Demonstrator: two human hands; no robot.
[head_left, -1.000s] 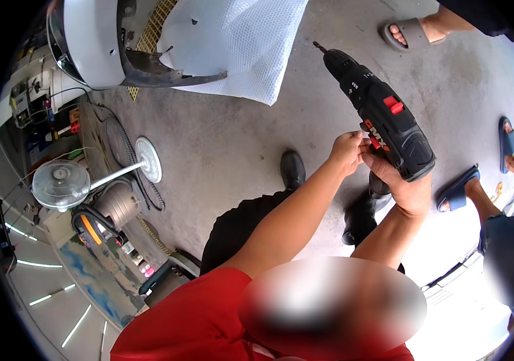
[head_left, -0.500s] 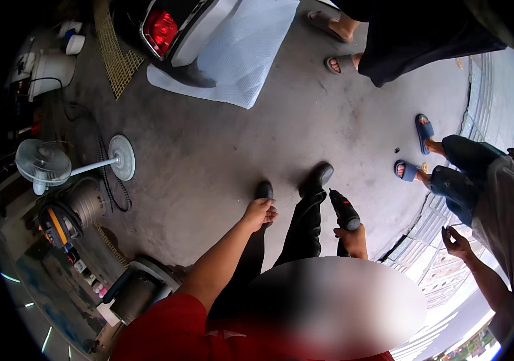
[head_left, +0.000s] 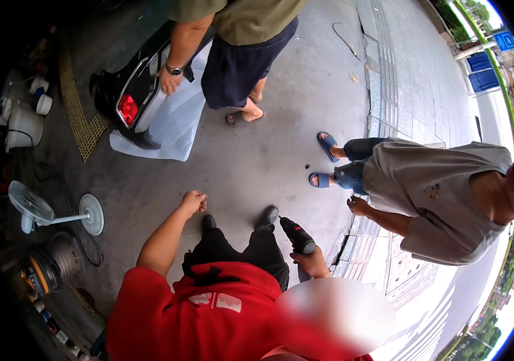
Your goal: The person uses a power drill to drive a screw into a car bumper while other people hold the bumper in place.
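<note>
My right hand [head_left: 313, 263] is wrapped round the grip of a black cordless drill [head_left: 296, 234] with a red mark on its body. The drill's thin tip points forward, away from me, over the concrete floor [head_left: 233, 168]. My left hand [head_left: 194, 202] hangs in the air ahead of my left shoe, its fingers curled in. Whether anything small lies inside those fingers is hidden. Farther ahead, a black and silver car bumper [head_left: 146, 90] with a red tail light [head_left: 128, 109] lies on a white foam sheet [head_left: 173, 135]. Neither of my hands touches it.
A co-worker in an olive shirt [head_left: 257, 21] has a hand on the bumper. Another person in a grey shirt [head_left: 431, 192] stands close on my right. A fan [head_left: 91, 215], a cable reel [head_left: 43, 274], yellow grating [head_left: 79, 120] and a white bucket [head_left: 25, 127] line the left.
My view has tilted up and swung right, bringing in more of both people. The olive-shirted person's hand now shows on the bumper. The drill stays in my right hand; my left fingers remain curled.
</note>
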